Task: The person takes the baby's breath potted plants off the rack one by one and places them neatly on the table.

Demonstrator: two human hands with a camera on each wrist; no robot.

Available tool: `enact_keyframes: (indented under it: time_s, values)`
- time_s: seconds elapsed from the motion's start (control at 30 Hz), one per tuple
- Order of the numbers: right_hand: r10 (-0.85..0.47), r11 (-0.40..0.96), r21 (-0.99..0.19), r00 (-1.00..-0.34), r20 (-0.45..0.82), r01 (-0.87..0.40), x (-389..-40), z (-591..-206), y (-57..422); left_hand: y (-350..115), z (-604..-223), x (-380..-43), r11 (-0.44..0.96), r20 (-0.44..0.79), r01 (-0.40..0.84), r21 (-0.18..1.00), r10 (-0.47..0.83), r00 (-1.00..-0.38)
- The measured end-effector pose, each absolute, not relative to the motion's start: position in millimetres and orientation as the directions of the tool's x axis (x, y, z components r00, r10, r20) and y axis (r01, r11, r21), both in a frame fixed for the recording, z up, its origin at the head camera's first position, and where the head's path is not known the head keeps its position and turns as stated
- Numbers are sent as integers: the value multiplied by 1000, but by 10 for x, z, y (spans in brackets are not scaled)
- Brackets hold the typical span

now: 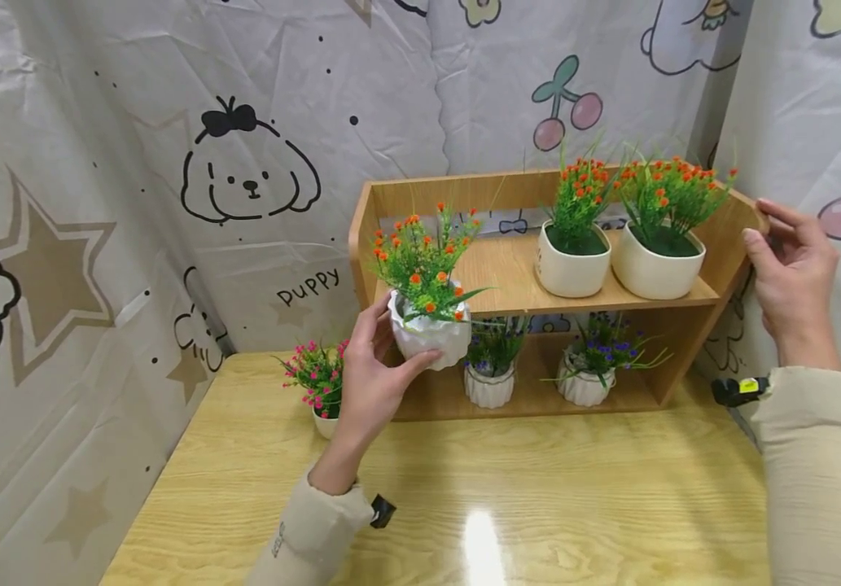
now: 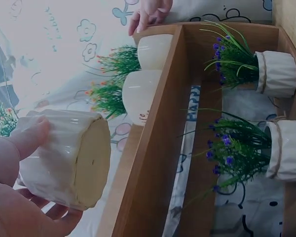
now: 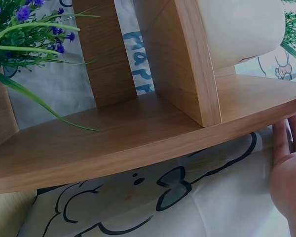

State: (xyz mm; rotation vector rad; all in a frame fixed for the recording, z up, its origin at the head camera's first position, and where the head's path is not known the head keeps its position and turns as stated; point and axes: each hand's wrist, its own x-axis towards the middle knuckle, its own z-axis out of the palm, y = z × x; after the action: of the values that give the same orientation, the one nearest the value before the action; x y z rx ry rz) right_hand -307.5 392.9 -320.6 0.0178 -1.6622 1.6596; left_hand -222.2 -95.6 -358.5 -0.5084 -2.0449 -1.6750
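My left hand (image 1: 374, 378) grips a white ribbed pot (image 1: 435, 338) of orange artificial flowers, thumb on the near side. It is held in front of the left part of the wooden two-tier shelf (image 1: 497, 273). In the left wrist view the pot's flat base (image 2: 92, 160) faces the camera, off any board. My right hand (image 1: 797, 268) pinches the upper edge of the shelf's right side panel, the thumb in front and fingers behind. Two smooth cream pots (image 1: 574, 268) (image 1: 658, 264) with orange flowers stand on the upper tier, toward its right end.
On the lower tier stand two white ribbed pots (image 1: 489, 387) (image 1: 587, 382) with purple flowers. A pot of pink flowers (image 1: 317, 378) is on the wood-grain table (image 1: 537, 488), left of the shelf and partly behind my left hand. Printed cloth (image 1: 391, 106) hangs behind and at both sides.
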Motion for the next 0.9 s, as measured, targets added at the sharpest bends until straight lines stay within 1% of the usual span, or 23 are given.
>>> enact_keyframes:
  time_s: [0.1, 0.23, 0.4, 0.5, 0.57, 0.67, 0.73, 0.8, 0.9]
  values:
    - [494, 223, -854, -700, 515, -471, -3053, -3229, 3942, -1091, -3619, -2088, 216, 559, 544, 811, -11, -829]
    - [503, 330, -851, -687, 524, -408, -3021, -3247, 3950, -1283, -3641, -1958, 238, 595, 572, 785, -30, -803]
    - [499, 360, -852, -693, 520, -379, -3021, -3219, 3935, -1543, -3654, -1847, 282, 628, 588, 758, -70, -775]
    - [502, 303, -861, -700, 509, -408, -3033, -3206, 3928, -1708, -3681, -1771, 312, 628, 574, 758, -108, -771]
    - [505, 229, -861, -701, 504, -454, -3039, -3206, 3925, -1819, -3700, -1723, 330, 624, 559, 761, -138, -769]
    - [502, 155, -845, -696, 514, -512, -3047, -3211, 3921, -1977, -3721, -1674, 344, 617, 538, 770, -183, -766]
    - [496, 145, -836, -692, 524, -529, -3057, -3210, 3921, -2075, -3730, -1661, 345, 613, 529, 775, -212, -761]
    - [490, 177, -832, -686, 538, -526, -3064, -3202, 3921, -2163, -3740, -1670, 353, 617, 524, 775, -239, -750]
    - [494, 187, -830, -680, 542, -525, -3083, -3186, 3929, -2281, -3775, -1717, 378, 624, 514, 770, -274, -732]
